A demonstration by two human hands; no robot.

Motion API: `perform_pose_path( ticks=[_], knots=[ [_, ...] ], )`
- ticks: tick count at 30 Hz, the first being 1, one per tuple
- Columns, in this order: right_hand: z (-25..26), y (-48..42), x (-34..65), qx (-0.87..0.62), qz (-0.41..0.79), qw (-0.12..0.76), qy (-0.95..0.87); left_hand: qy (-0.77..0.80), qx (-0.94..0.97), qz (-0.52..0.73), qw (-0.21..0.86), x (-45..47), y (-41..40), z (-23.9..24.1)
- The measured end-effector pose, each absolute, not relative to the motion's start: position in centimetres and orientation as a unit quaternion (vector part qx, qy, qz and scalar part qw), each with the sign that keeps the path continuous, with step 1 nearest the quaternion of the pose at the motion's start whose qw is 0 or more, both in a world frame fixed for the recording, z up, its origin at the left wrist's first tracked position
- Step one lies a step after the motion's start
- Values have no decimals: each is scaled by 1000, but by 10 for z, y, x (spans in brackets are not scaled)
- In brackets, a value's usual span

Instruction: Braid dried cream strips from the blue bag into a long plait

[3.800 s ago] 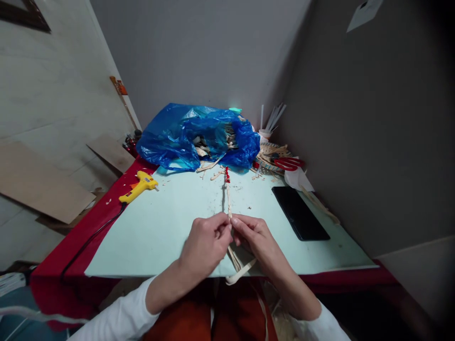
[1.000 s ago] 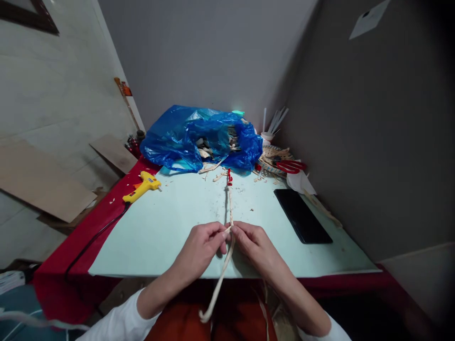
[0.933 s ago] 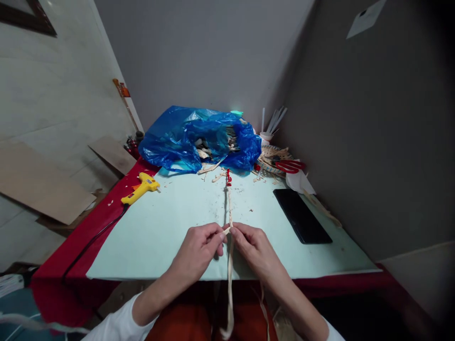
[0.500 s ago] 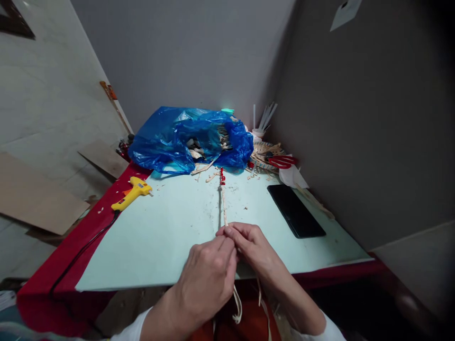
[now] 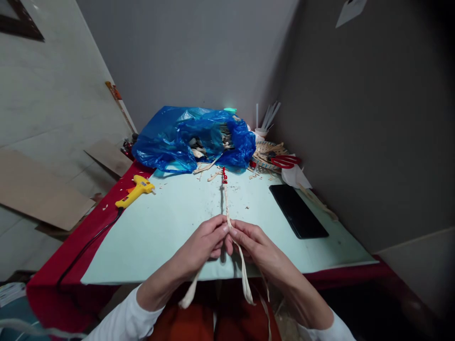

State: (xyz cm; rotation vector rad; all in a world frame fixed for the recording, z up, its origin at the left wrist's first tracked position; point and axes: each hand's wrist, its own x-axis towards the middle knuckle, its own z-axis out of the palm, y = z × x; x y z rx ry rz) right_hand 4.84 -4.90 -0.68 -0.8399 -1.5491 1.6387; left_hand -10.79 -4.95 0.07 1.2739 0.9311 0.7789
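Spreading beneath everything else, the counter (image 5: 46, 289), red-draped, is topped by a pale green sheet (image 5: 159, 222), which could be dragged askew if its near edge is caught. At the back, a blue plastic bag (image 5: 159, 137) is heaped with pale scraps (image 5: 206, 166) before it; these could be snagged if the work is swung sideways. On the left, a yellow glue gun (image 5: 135, 193) is laid, and it could be pulled off if its black cord (image 5: 85, 241) is hooked. By the left hand (image 5: 202, 239) and the right hand (image 5: 254, 237), the near end of a pale braid (image 5: 226, 201) is pinched in a narrow grip; which strand is held by which cannot be told. Over the middle of the counter the braid is stretched, and its weave could be slackened if tension is lost. Below, loose strands (image 5: 245, 279) are left dangling and could be tangled by crossing. At the far end, a red binding (image 5: 224, 176) could be loosened by too hard a pull
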Motion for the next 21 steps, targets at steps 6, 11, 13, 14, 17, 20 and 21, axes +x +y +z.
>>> perform_pose_path(
  ticks=[6,11,13,14,17,20,21],
  knots=[
    [-6,-49,48,-340,561,319,-684,432,495,328,679,-115,-51,1],
    [-5,-54,51,-394,514,310,-696,431,490,358,668,-115,-52,1],
    [-4,-59,52,-442,470,302,-702,456,489,365,648,-114,-53,0],
    [-3,-62,52,-464,442,294,-709,471,494,367,632,-113,-54,-1],
    [-1,-68,51,-513,349,267,-737,513,529,374,564,-109,-55,-5],
    [1,-73,48,-542,260,242,-762,543,553,374,509,-105,-56,-8],
    [1,-75,47,-545,235,238,-769,547,556,374,502,-104,-57,-9]
  ],
)
